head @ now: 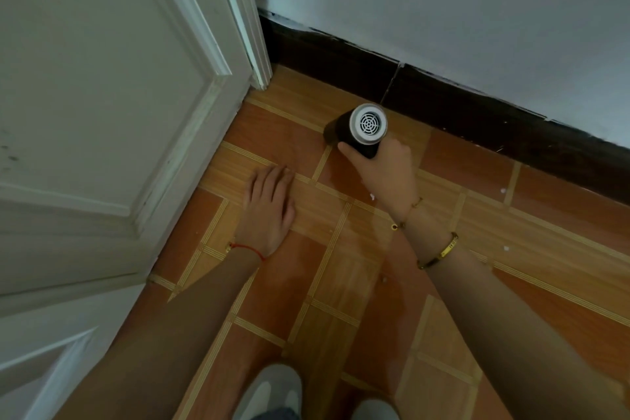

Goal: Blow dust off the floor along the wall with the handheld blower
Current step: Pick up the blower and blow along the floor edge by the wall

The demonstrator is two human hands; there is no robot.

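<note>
at floor level, corner of door and wall — entry for one working moment.

item 1: handheld blower (362, 130), black barrel with a pale grilled intake cap. the cap faces up and back at me; the barrel runs away from it, down and to the left, toward the corner where the dark skirting (341, 58) meets the white door frame (254, 44). the outlet end is hidden behind the body, so i judge its aim from the axis alone: low, at the floor strip near the corner.

item 2: my right hand (385, 170), curled round the lower part of the barrel, thumb on its left side, the other fingers out of sight behind it. the blower sits just ahead of the knuckles, near the skirting but apart from it.

item 3: my left hand (269, 208), fingers straight and together, lying flat on the tiled floor (341, 283), holding nothing; it looks like a prop for my weight. it lies well to the left of the blower, nearer the door (102, 95).

item 4: small pale specks (372, 196) on the tiles, right of the blower.

judgement: the right hand alone carries the work. skirting runs off to my right, so the sweep should follow that line while the barrel stays low and angled at the wall's foot.
</note>
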